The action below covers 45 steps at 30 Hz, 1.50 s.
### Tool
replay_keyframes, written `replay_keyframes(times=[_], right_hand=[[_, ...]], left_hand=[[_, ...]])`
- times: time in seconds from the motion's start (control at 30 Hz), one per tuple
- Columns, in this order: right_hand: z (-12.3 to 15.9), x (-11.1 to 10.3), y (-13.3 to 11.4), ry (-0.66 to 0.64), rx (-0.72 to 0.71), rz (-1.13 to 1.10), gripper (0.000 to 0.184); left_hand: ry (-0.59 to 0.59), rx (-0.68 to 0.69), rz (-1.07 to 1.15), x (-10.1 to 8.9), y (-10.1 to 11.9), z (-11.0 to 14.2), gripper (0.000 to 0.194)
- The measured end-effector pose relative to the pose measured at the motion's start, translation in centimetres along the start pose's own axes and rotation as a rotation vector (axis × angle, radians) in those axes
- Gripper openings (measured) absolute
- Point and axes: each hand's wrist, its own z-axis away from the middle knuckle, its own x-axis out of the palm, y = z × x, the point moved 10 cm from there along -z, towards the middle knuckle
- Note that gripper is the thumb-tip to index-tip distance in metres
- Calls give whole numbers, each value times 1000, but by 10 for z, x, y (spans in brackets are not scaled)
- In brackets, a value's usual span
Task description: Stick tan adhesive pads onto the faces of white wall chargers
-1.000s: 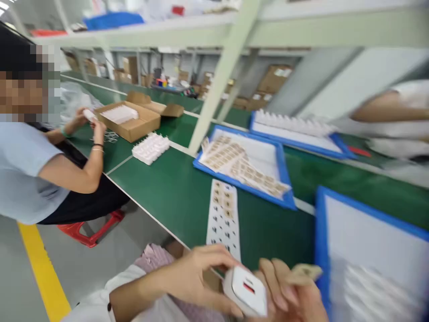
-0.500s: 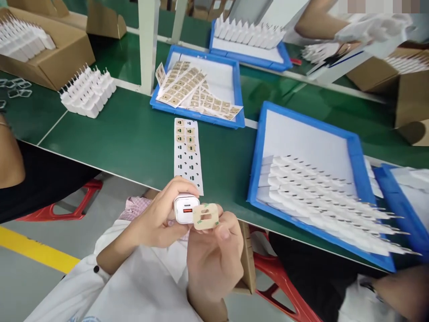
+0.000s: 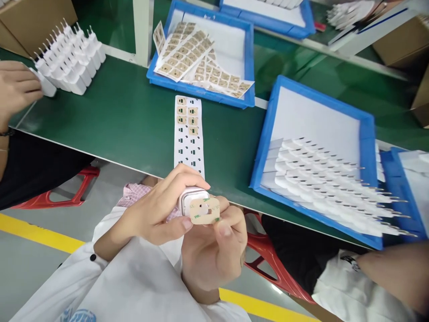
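Low in the middle of the head view, my left hand [image 3: 156, 212] is wrapped round a small white charger [image 3: 185, 200], its port end turned to the right. Between the thumb and fingers of my right hand [image 3: 219, 243] is a tan adhesive sticker [image 3: 214, 216] with cut-out holes and green marks. The sticker overlaps the front of the charger's port face and hides most of it; whether the two touch I cannot tell. Just beyond my hands, a white sticker sheet [image 3: 187, 154] lies on the green table, with several tan stickers left at its far end.
A blue tray [image 3: 250, 67] at the back holds more sticker sheets [image 3: 182, 60]. To the right, another blue tray [image 3: 261, 156] holds rows of white chargers [image 3: 301, 188] with metal prongs. A co-worker's hand [image 3: 16, 87] touches white chargers [image 3: 75, 76] at left.
The sticker has moved left over the charger's port face, which was largely uncovered before. A co-worker's hand has come in at the left by the white chargers. The view has shifted.
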Motion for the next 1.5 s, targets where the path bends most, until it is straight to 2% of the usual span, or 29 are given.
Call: replay_keyframes(times=[0.23, 0.57, 0.97, 1.13, 1.5], right_hand=[[-1, 0, -1, 8, -1, 19, 21], [-1, -8, -2, 78, -14, 114, 25], [-4, -8, -2, 61, -25, 114, 25], [-4, -10, -3, 93, -34, 170, 25], [-2, -10, -2, 92, -46, 144, 21]], left_hand=[[-7, -20, 3, 2, 0, -1, 51], [-15, -10, -48, 6, -1, -2, 45], [-30, -18, -85, 7, -2, -4, 41], [-12, -4, -91, 7, -2, -6, 40], [5, -29, -89, 6, -5, -4, 39]])
